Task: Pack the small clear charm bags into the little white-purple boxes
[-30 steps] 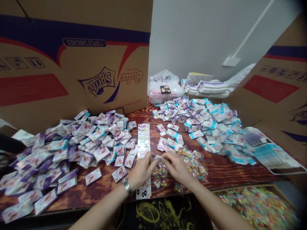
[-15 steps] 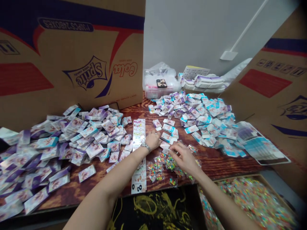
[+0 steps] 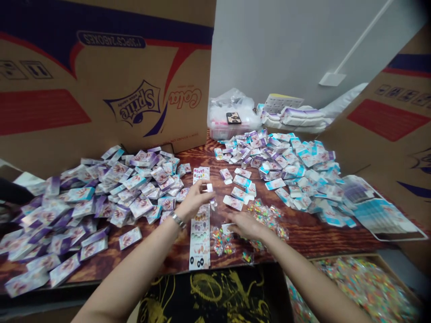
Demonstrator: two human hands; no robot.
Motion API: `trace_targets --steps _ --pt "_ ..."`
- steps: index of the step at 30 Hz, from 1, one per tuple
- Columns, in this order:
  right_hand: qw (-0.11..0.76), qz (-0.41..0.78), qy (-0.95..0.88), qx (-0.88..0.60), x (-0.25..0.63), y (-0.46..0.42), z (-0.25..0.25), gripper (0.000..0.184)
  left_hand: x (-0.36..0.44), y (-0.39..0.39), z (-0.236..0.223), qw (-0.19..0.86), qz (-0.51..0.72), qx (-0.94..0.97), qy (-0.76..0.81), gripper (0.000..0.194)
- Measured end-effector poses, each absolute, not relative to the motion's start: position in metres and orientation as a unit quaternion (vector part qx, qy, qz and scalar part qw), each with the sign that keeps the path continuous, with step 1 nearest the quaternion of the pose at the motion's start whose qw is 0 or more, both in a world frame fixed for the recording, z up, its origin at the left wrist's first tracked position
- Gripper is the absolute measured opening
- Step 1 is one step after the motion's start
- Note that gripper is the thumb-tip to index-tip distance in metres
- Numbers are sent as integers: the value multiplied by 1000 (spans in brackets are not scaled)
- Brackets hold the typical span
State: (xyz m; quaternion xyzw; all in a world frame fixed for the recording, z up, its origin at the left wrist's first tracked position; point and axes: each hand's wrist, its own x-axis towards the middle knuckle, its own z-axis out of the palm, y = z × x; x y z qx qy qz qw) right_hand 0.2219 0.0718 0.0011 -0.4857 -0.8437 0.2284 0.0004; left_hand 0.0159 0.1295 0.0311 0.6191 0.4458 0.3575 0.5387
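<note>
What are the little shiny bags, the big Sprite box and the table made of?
The little bags look like thin clear plastic, since they glint and you can see colours through them. The Sprite box looks like matte brown cardboard with printing on it. The table looks like wood with a glossy finish, because dark grain shows under a shine.

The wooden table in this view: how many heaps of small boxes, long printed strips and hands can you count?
Heaps of small printed boxes, left and right: 2
Long printed strip: 1
Person's left hand and right hand: 2
Total: 5
</note>
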Motion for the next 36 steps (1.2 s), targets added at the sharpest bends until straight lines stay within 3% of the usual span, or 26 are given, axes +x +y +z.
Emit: trace_targets --steps 6,11,15,23,28,36 --pt "51 239 -842 -482 223 63 13 12 -28 91 37 719 435 377 389 51" --pt "200 287 -807 -477 212 58 49 18 -42 68 30 734 421 336 415 47" --pt "284 227 -808 -464 189 51 66 24 -42 54 19 714 436 358 414 39" --pt "241 1 -891 -384 166 41 52 26 -45 40 10 686 474 372 408 39" --pt "220 -3 -902 -373 170 38 54 29 -46 39 13 679 480 372 413 40" --pt "234 16 -920 -314 171 43 57 31 -49 41 27 567 386 591 425 48"
